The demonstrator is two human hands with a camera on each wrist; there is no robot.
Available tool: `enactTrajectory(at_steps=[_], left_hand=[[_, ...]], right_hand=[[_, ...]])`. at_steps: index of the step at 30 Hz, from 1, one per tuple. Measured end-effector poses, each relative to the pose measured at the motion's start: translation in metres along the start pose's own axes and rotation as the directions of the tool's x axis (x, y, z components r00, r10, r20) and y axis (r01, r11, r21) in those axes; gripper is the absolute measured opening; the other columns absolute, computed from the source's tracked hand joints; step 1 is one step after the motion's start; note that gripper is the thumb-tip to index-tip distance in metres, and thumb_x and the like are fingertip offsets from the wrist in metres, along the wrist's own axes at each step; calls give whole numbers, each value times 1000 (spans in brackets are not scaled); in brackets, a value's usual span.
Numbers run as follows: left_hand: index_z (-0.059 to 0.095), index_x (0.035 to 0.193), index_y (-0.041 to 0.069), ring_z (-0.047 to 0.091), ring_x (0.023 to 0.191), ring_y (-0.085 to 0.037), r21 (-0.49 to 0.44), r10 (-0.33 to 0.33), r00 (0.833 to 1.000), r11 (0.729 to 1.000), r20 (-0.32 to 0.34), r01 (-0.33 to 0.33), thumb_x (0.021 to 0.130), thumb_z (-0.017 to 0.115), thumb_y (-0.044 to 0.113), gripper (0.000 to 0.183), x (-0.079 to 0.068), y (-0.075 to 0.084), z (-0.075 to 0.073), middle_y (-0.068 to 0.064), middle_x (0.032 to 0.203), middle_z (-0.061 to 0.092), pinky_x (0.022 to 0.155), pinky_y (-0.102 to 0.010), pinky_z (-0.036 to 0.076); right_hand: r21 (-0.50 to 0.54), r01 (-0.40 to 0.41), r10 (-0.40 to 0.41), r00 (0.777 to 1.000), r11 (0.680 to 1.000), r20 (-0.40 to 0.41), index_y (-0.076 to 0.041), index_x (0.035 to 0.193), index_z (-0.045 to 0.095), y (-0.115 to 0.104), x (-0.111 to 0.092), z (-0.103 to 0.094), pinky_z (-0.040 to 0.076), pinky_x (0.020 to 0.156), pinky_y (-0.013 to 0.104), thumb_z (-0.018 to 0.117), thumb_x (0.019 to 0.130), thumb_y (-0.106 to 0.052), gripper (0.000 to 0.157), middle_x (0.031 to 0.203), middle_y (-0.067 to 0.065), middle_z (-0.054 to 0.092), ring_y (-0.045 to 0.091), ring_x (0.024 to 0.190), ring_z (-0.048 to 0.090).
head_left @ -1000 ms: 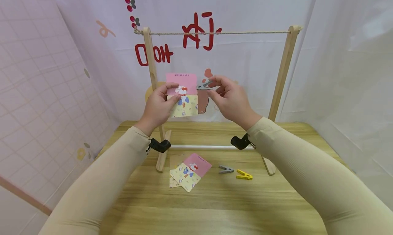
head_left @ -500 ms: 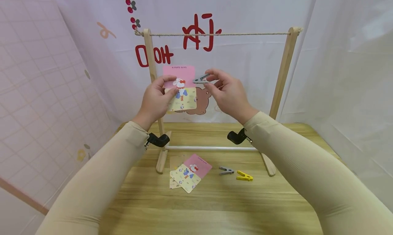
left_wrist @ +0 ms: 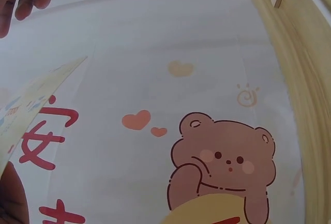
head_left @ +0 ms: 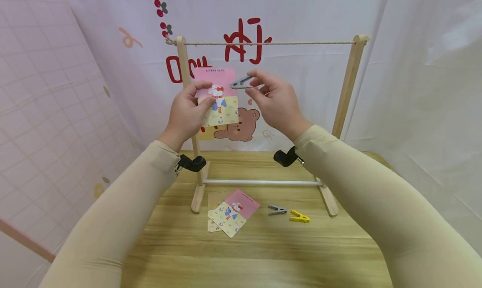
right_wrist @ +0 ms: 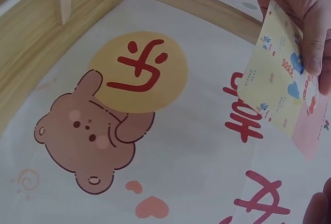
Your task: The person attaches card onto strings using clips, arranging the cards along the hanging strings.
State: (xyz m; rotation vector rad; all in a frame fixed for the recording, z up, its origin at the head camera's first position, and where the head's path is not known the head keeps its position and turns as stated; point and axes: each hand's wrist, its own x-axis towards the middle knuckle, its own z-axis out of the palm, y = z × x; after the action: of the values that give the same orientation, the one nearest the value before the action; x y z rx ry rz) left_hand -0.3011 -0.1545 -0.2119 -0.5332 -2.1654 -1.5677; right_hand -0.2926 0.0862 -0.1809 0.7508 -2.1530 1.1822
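Left hand [head_left: 187, 114]: pinching a pink-and-yellow rectangular card with a white rabbit print [head_left: 227, 103] at its left side, thumb across the front face. Right hand [head_left: 279, 101]: thumb and fingertips pinching a grey V-shaped clothespin [head_left: 240, 85], handles spread toward the fingers, nose pointing left. Nose overlaps the card's right edge in the head view; can't tell if they touch. The right wrist view confirms the thumb on the card face; clothespin doesn't show in either wrist view.

Card and clothespin are both up in the air, below the thin twine rope [head_left: 301, 43] and apart from it, nearer the left wooden post [head_left: 182, 55] than the right wooden post [head_left: 348, 89].

Handling notes, my judgement: keep the card pinch light and at the side so it doesn't crease, and leave the top edge bare. Grip the clothespin near the handle ends for leverage; a hold close to the spring would likely make squeezing hard. Keep the nose square to the card; a skewed bite could twist it.

Farther out, on the pale wooden table [head_left: 263, 254]: a matching pink-and-yellow card [head_left: 234, 212] lying askew over other card stock, left of centre; to its right a second grey clothespin [head_left: 277, 209], then a yellow plastic clothespin [head_left: 299, 216]. White horizontal rod [head_left: 260, 182] spans low between the posts, beyond them.
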Motion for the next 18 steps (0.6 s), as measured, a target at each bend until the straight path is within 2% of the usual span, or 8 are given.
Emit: enactTrajectory(at_steps=[6, 11, 14, 18], left_hand=[[61, 140, 19, 76, 96, -18, -3, 1, 1000, 1000, -15, -1, 103, 69, 19, 38, 4, 7, -3, -12, 127, 70, 78, -25, 63], [60, 140, 20, 76, 99, -19, -2, 17, 1000, 1000, -22, -17, 103, 69, 20, 38, 7, 12, -6, -10, 128, 69, 79, -25, 63], [60, 141, 20, 76, 102, -20, -5, 20, 999, 1000, -25, -20, 103, 69, 21, 39, 8, 15, -7, -9, 131, 68, 80, -26, 63], [60, 141, 20, 76, 104, -21, -11, 17, 999, 1000, -29, -17, 103, 69, 20, 40, 10, 20, -7, -9, 133, 67, 81, -27, 63]], right_hand=[[4, 20, -20, 1000, 1000, -23, -15, 139, 69, -11, 11, -1, 50, 67, 22, 72, 101, -16, 37, 109, 7, 71, 14, 78, 67], [1, 28, -28, 999, 1000, -44, -16, 136, 70, -18, 21, 0, 50, 64, 22, 71, 102, -17, 35, 106, 6, 69, 15, 73, 65], [-22, 35, -37, 998, 999, -60, -15, 135, 71, -21, 27, 0, 49, 64, 23, 72, 102, -17, 33, 107, 5, 67, 14, 76, 64], [-72, 51, -57, 995, 996, -82, -15, 132, 73, -27, 36, 1, 48, 75, 20, 73, 101, -19, 32, 111, 5, 66, 10, 89, 60]])
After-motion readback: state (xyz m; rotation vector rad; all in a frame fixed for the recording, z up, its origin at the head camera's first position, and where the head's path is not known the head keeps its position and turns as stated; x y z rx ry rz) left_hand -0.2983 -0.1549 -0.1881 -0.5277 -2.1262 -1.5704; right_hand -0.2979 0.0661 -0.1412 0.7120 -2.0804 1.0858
